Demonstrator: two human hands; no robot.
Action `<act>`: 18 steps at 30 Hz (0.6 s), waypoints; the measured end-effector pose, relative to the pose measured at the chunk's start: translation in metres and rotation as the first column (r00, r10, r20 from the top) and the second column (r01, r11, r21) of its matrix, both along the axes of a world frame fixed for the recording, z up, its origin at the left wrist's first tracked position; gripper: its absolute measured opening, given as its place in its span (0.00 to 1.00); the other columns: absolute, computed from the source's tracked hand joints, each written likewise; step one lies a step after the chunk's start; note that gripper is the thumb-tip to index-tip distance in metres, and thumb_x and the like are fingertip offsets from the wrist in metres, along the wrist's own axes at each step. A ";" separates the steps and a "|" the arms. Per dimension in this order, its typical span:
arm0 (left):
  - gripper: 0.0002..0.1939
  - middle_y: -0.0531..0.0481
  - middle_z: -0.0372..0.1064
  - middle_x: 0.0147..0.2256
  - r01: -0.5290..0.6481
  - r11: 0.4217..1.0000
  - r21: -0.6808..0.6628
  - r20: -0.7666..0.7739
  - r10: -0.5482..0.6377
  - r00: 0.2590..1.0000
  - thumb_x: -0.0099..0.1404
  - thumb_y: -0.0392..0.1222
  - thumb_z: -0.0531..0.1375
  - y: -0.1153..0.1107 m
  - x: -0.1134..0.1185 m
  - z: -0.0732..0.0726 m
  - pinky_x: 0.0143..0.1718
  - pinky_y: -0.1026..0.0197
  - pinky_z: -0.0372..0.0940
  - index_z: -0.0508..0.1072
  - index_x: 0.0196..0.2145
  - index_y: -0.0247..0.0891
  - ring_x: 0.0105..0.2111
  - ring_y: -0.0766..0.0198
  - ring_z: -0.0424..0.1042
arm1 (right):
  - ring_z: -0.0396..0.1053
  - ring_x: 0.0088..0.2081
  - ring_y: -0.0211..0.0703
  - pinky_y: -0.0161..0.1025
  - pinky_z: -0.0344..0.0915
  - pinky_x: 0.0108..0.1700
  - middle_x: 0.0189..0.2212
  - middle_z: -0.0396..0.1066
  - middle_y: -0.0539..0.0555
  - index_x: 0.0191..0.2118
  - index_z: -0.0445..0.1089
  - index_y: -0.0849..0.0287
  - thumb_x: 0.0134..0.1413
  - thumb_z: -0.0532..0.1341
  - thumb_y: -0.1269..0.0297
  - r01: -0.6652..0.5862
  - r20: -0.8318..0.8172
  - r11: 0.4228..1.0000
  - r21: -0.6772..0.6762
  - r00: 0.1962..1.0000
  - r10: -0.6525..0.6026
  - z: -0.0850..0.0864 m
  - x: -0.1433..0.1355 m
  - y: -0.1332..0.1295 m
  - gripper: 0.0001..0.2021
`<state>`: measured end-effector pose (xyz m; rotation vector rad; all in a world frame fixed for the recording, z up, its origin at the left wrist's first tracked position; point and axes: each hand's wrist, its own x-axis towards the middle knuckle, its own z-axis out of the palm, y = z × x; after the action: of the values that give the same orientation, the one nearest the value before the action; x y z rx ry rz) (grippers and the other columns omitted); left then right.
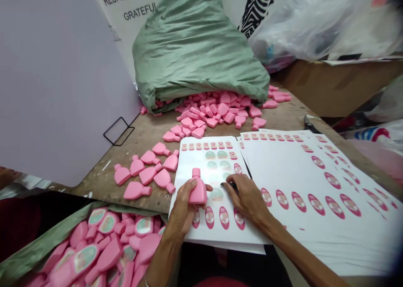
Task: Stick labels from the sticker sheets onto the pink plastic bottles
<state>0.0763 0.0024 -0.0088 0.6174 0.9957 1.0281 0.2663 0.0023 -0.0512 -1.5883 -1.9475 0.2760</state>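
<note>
My left hand (184,205) is closed around a small pink bottle (197,190), cap end pointing away from me, above a sticker sheet (197,159). That white sheet carries rows of small labels, pink ovals and green-tinted shapes. Over the sheet's right part, my right hand (244,192) pinches a small dark pointed tool (232,185), its kind partly hidden by the fingers. The tool's tip is close to a green label (216,194). Several unlabelled pink bottles (147,174) lie loose to the left of the sheet.
A green sack (198,51) spills a heap of pink bottles (217,110) at the back. More sticker sheets (292,165) are stacked at right. An open sack at lower left holds labelled bottles (86,255). A black wire stand (119,131) sits by the pale panel (63,81).
</note>
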 end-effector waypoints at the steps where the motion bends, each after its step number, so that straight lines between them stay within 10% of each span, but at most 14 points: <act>1: 0.17 0.47 0.71 0.29 0.007 1.000 0.011 -0.006 -0.007 1.000 0.59 0.51 0.59 -0.001 0.001 0.001 0.19 0.69 0.62 0.70 0.32 0.31 0.20 0.71 0.65 | 0.64 0.33 0.44 0.41 0.58 0.36 0.30 0.69 0.54 0.34 0.64 0.58 0.61 0.53 0.61 0.000 0.031 0.999 0.037 1.000 -0.001 -0.002 -0.001 -0.002 0.08; 18: 0.18 0.49 0.71 0.29 0.092 0.980 0.179 -0.422 -0.008 0.907 0.58 0.53 0.60 -0.003 0.015 -0.019 0.21 0.65 0.68 0.69 0.38 0.35 0.21 0.65 0.72 | 0.62 0.27 0.40 0.38 0.52 0.33 0.23 0.66 0.50 0.28 0.65 0.59 0.55 0.58 0.62 -0.066 0.147 0.989 0.130 0.988 0.046 -0.001 -0.001 -0.004 0.08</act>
<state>0.0913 -0.0005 -0.0280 1.0541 1.2536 0.9731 0.2653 -0.0017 -0.0522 -1.5040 -2.0756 0.0520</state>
